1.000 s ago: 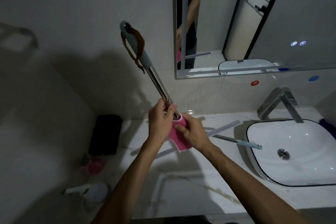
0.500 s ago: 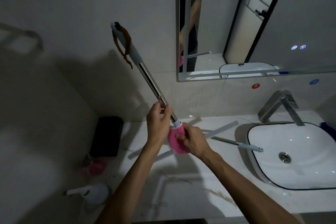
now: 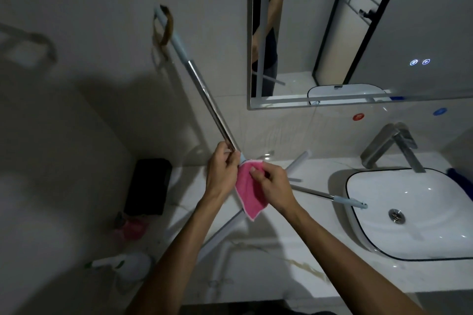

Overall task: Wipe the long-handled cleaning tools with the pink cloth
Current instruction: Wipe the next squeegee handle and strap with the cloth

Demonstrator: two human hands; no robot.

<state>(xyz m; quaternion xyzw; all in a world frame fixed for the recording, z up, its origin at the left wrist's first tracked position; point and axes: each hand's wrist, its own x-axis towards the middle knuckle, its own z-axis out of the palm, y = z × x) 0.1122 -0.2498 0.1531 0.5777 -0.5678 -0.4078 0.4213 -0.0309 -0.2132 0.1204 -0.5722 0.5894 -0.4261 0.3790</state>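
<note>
Fig.: left hand [image 3: 222, 174] is gripping the raised tool's shaft [image 3: 204, 92] near its lower end; right hand [image 3: 272, 186] is pinching the pink cloth [image 3: 249, 189] vs. the head, above the counter [image 3: 294, 250]. Risk: the long lever is probably straining the low grip, so the top may swing into the mirror [image 3: 358, 33].

head view, looking steeply down, close over countertop [image 3: 294, 250]
</note>
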